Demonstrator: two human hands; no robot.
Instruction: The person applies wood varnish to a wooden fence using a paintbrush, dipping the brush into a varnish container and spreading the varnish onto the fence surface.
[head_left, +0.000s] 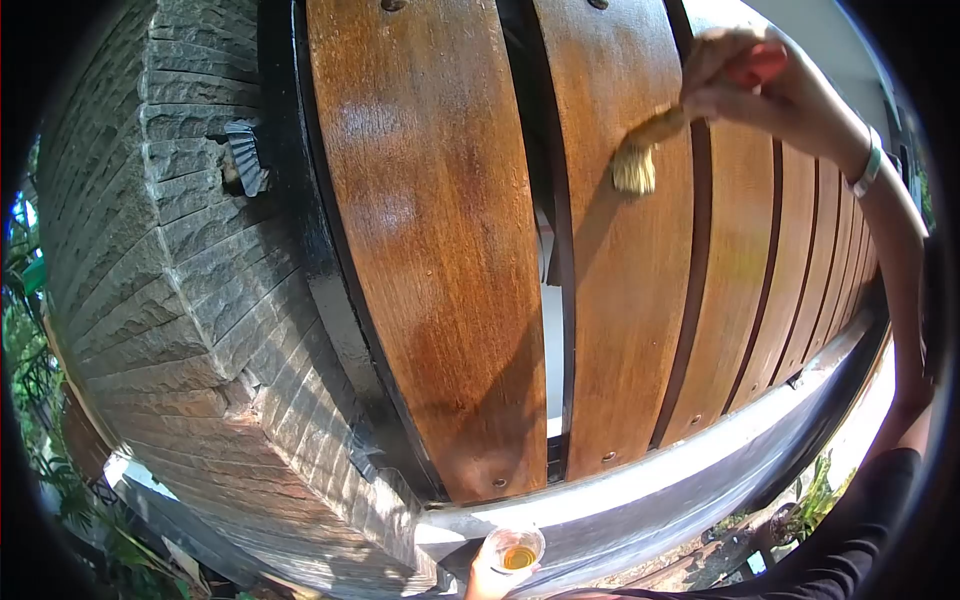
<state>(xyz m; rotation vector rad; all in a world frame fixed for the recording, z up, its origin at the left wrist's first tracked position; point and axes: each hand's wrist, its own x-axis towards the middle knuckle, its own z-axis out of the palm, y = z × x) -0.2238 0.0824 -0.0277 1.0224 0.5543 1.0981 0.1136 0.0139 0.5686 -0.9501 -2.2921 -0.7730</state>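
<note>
My right hand [745, 85], at the upper right, is closed round the red-tipped handle of a paintbrush [635, 168]. The brush's pale bristles point down against or just over the second wide brown wooden slat [625, 300]; whether they touch it I cannot tell. My left hand [490, 575], low in the middle, holds a small clear cup [520, 550] with amber liquid in it. The cup is upright, below the foot of the slats. To the left, the first wide slat [430, 250] has a glossy surface.
A rough stone wall [190, 250] stands on the left, with a black post [300, 180] beside the slats. More slats [735, 260] run to the right. A pale ledge [640, 490] passes under them. Plants [820, 500] grow at the lower right.
</note>
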